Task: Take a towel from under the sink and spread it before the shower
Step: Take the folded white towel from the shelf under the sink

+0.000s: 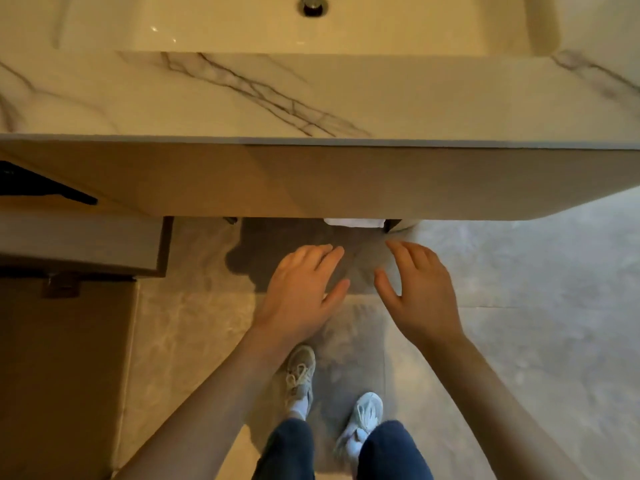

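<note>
Nearest the camera, two legs in dark blue trousers (391,452) end in pale laced sneakers (363,415) planted on a grey stone-patterned tiled floor (519,306), the left foot set a little ahead of the right. Both bare forearms reach forward from the bottom edge of the view.

The left hand (301,289) is held palm down over the floor, fingers loosely extended and slightly apart, thumb angled toward the other hand; it grips nothing. The right hand (420,289) mirrors it just beside, palm down, fingers relaxed and spread, thumb pointing inward, also empty. A narrow gap of shadowed floor separates the two thumbs.

Beyond the fingertips, a white towel (355,222) shows as a thin strip under the bottom edge of the vanity cabinet (346,181). It lies ahead of both hands, apart from them, roughly in line with the gap between them and a touch nearer the right hand's fingertips. Only its front edge is visible, so whether it is folded or stacked cannot really be told; it appears to rest on a low dark shelf.

To the left, a brown drawer (83,244) stands pulled out from the cabinet. Above the cabinet front runs the veined marble countertop (173,98), and farthest away sits the cream sink basin (346,32) with its metal drain (313,5).
</note>
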Available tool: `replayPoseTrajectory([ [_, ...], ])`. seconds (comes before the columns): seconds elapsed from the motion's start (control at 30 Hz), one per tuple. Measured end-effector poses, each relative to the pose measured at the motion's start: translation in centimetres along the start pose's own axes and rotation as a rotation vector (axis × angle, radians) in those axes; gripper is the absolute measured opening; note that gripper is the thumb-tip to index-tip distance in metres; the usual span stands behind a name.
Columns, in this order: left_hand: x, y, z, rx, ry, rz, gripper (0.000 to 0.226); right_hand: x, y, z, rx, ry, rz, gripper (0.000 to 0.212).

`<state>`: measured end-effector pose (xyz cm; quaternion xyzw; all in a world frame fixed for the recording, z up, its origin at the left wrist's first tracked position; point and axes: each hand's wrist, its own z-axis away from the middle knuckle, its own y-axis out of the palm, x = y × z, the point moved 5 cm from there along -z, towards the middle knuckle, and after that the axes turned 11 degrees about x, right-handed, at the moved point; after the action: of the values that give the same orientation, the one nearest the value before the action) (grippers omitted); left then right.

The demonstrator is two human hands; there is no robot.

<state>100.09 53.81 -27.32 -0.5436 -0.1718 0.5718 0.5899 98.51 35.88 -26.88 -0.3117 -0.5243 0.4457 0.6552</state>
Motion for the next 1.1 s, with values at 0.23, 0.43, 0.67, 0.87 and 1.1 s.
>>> replayPoseTrajectory([
  [0.23,5.0,7.0,-5.3,0.021,0.008,-0.044,0.060,-4.0,9.6,-4.9,-0.021,0.025,-0.025,0.053],
  [0.43,9.0,16.3,-12.4,-0.037,-0.006,-0.061,0.061,-9.4,18.6,-9.3,-0.097,-0.032,0.046,0.054],
  [0.67,14.0,29.4,-18.9,-0.148,0.063,-0.108,0.057,-17.3,30.9,-13.3,-0.168,-0.090,0.163,0.055],
  [0.87,17.6,37.9,-19.9,-0.086,0.133,-0.200,0.056,-22.1,38.7,-14.6,-0.086,-0.127,0.169,0.060],
  [1.1,17.2,34.6,-19.6,-0.265,0.181,-0.056,0.059,-22.2,33.9,-14.7,-0.226,-0.118,0.070,0.054],
])
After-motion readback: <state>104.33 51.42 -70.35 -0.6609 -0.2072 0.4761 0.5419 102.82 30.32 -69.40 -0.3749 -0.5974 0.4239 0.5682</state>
